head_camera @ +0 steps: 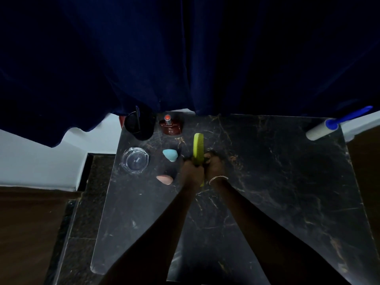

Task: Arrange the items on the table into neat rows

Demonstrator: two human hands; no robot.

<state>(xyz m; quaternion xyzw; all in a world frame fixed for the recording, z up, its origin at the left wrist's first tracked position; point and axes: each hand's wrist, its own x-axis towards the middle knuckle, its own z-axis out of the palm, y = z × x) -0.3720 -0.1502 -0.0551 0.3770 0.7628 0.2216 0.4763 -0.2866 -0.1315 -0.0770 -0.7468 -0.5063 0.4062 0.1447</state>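
A lime-green comb (198, 147) lies lengthwise on the dark marble table (277, 182), teeth to the right. My left hand (192, 168) and my right hand (213, 164) both grip its near half from either side; its tail tip shows between my wrists. Left of the comb sit a blue makeup sponge (170, 154) and a pink makeup sponge (165, 179). A clear glass ashtray (135, 160) is at the left edge. At the back stand a black cup (139, 125) holding a dark stick and a red-brown perfume bottle (171, 125).
A lint roller (322, 129) with a blue handle lies at the table's back right corner. A dark blue curtain (185, 58) hangs over the table's far edge. Dark floor and a white wall base lie to the left.
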